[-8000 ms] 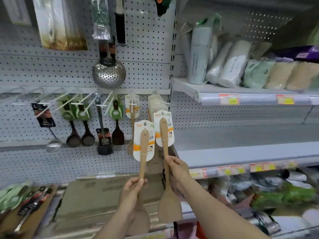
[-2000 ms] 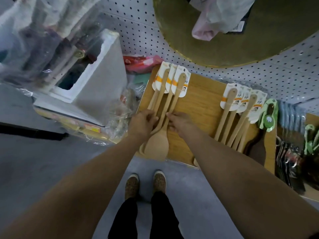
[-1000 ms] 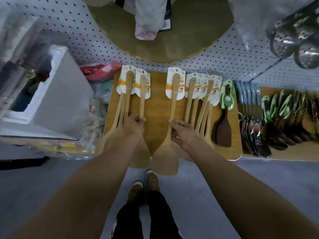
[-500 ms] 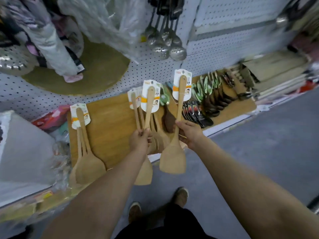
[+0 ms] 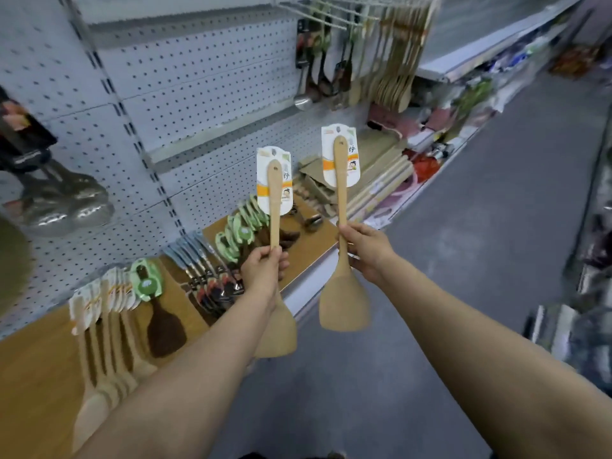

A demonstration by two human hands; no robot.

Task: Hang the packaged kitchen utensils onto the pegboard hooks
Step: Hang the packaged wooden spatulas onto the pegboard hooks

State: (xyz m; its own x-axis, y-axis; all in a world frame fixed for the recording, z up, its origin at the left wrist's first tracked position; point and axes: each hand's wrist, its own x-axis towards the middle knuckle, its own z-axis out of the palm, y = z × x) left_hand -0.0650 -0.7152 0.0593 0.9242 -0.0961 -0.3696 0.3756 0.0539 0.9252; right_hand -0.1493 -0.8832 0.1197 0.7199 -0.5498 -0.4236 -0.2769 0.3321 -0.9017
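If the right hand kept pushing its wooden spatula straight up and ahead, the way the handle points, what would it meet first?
Probably the row of pale wooden spatulas hanging from the pegboard hooks. The right hand holds its carded wooden spatula upright, and nothing shows between them. Depth is unclear.

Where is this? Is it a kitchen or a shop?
Most likely a shop aisle. The white pegboard wall has hooks with many matching wooden spoons hanging in a row, more packaged utensils lie stacked on the low wooden shelf, and both hands hold spatulas with cardboard labels.
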